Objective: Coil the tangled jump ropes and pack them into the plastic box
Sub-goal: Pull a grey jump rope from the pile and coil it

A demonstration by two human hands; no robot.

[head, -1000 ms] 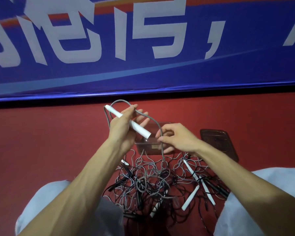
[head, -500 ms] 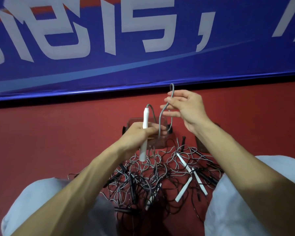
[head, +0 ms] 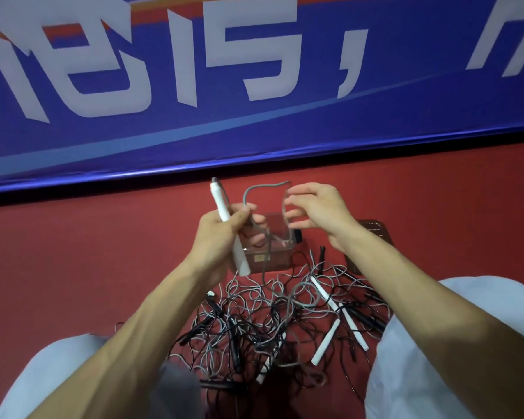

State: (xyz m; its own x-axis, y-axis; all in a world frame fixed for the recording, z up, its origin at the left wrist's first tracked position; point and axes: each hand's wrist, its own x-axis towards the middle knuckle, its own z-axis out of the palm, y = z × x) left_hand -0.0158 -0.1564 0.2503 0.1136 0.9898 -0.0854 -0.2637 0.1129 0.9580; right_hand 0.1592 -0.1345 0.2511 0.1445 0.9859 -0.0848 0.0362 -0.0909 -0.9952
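Note:
My left hand (head: 221, 234) grips a white jump-rope handle (head: 224, 213), held nearly upright, along with a loop of its grey cord (head: 263, 189). My right hand (head: 318, 207) pinches the same grey cord at the loop's right side, close to the left hand. The cord runs down into a tangled pile of grey and black ropes (head: 273, 322) on the red floor between my knees, with several white handles in it. A clear plastic box (head: 276, 255) stands just beyond the pile, partly hidden behind my hands.
The box's dark lid (head: 375, 234) lies on the floor to the right of the box, behind my right wrist. A blue banner (head: 254, 101) with white characters covers the wall ahead. My knees in light trousers (head: 436, 343) flank the pile.
My right hand came down and left toward the left hand, forming a grey cord loop between them. The left hand rose a little, keeping the white handle upright.

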